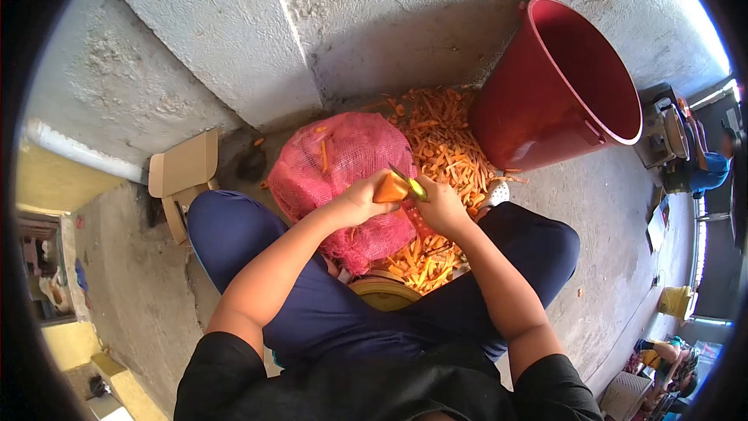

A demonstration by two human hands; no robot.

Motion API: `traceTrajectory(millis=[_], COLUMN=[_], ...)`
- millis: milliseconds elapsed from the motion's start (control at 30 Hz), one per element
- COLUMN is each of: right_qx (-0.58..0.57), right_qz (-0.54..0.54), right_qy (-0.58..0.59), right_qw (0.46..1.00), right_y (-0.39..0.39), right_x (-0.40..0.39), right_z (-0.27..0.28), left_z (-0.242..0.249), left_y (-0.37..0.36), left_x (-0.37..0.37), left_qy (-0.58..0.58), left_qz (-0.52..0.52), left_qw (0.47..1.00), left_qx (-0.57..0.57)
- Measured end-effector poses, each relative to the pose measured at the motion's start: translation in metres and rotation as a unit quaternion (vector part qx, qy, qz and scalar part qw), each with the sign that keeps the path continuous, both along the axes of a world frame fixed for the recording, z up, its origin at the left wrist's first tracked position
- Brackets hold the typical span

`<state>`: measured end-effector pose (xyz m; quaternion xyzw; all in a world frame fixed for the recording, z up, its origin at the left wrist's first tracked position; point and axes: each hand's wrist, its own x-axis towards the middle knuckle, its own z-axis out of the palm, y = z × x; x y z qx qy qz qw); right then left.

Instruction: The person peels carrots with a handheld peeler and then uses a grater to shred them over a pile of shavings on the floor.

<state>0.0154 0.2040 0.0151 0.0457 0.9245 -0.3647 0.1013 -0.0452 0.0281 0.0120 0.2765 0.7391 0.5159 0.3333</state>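
My left hand is closed around an orange carrot, whose thick end points to the right. In my right hand is a small knife with a yellow-green handle; its dark, narrow blade lies against or just beside the carrot. Both hands meet above a pink mesh sack standing between my legs. Orange carrot peelings are heaped on the floor to the right of the sack. How far the knife touches the carrot is hard to tell.
A large dark red bucket stands tilted in view by the wall, right of the peelings. A cardboard box is at the left. Beneath me is a yellowish round rim. Other people are at the far right, near a yellow bucket.
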Motion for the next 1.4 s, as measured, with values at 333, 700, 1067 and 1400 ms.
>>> traceTrajectory(millis=[333, 700, 1067, 1400], right_qx=[0.029, 0.003, -0.023, -0.012], right_qz=[0.038, 0.032, 0.014, -0.002], right_qy=[-0.04, -0.03, -0.028, -0.06], right_qw=[0.998, 0.999, 0.999, 0.998], right_y=[0.005, 0.002, -0.001, -0.002], right_x=[0.009, 0.009, 0.008, 0.007], right_z=[0.011, 0.011, 0.013, -0.009], left_z=[-0.018, -0.014, -0.027, -0.019], left_y=[-0.002, 0.001, 0.005, 0.005], left_x=[-0.005, -0.006, -0.002, 0.002], left_qy=[0.084, 0.037, -0.007, 0.169], left_qz=[0.104, 0.105, 0.128, 0.157], left_qw=[0.991, 0.994, 0.991, 0.973], left_qx=[0.015, -0.021, 0.046, 0.006])
